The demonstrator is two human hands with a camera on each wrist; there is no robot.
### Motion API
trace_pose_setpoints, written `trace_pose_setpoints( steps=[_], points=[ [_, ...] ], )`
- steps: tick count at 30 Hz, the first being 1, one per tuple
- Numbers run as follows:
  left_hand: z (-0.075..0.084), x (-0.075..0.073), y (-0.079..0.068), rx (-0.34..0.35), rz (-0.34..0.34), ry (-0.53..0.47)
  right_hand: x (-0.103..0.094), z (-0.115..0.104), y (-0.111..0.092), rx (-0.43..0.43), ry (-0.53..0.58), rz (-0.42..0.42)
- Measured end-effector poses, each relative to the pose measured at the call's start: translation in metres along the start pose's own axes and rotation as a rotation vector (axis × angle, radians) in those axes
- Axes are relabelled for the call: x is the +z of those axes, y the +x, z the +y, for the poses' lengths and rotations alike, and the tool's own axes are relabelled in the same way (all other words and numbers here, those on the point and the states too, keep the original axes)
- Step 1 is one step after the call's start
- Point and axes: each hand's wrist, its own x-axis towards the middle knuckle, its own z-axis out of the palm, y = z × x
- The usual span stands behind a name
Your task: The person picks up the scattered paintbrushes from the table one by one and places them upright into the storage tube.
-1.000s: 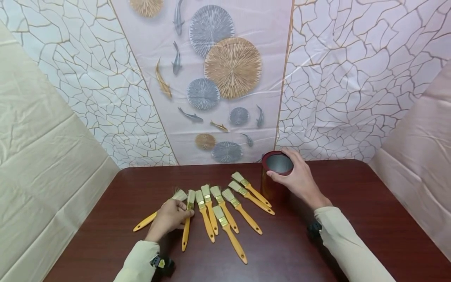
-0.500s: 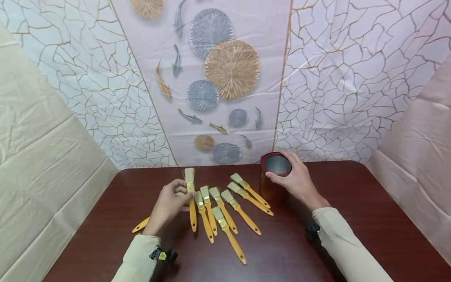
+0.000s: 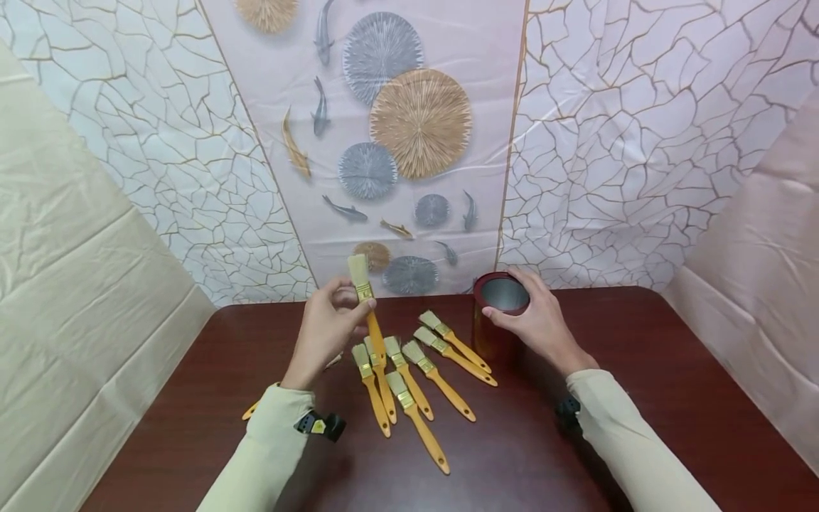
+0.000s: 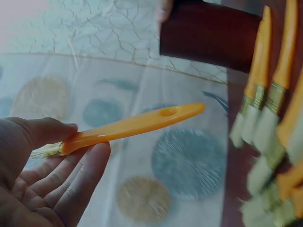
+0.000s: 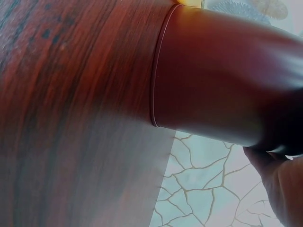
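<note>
My left hand (image 3: 329, 323) pinches a paintbrush (image 3: 373, 323) near its metal band, raised above the table with bristles up. In the left wrist view the yellow handle (image 4: 137, 124) points away from thumb and fingertips. My right hand (image 3: 540, 320) grips the rim of a dark red can (image 3: 493, 334) standing upright at the back of the table. The can's mouth faces up, its grey inner wall showing. Seen from the right wrist, the smooth can wall (image 5: 222, 71) rises from the wood. Between the hands, several similar paintbrushes (image 3: 419, 427) lie fanned out.
One more brush (image 3: 251, 410) lies at the left, mostly hidden under my left forearm. The dark wooden table (image 3: 512, 455) ends at a patterned cloth backdrop (image 3: 416, 213), with beige cloth walls at both sides.
My left hand has lifted the paintbrush off the table and carried it up and to the right, over the other brushes. The right hand has stayed on the can.
</note>
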Motion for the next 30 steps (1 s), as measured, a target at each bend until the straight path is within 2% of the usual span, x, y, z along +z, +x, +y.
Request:
trace_pose_setpoints(
  steps=[8,18,22,26,30],
  points=[
    [0.04,0.026,0.017,0.136,0.013,-0.095,0.001,0.0,-0.001,0.005,0.006,-0.016],
    [0.072,0.055,0.039,0.245,-0.011,-0.14,-0.002,-0.001,-0.001,0.005,-0.002,-0.012],
    [0.081,0.069,0.048,0.285,-0.066,-0.168,-0.001,-0.001,-0.001,0.006,-0.001,-0.015],
    [0.088,0.081,0.056,0.299,-0.149,-0.2,-0.001,-0.002,-0.001,0.01,0.003,-0.019],
    [0.092,0.093,0.064,0.305,-0.188,-0.207,-0.002,-0.001,0.0,0.019,-0.003,-0.025]
  ],
)
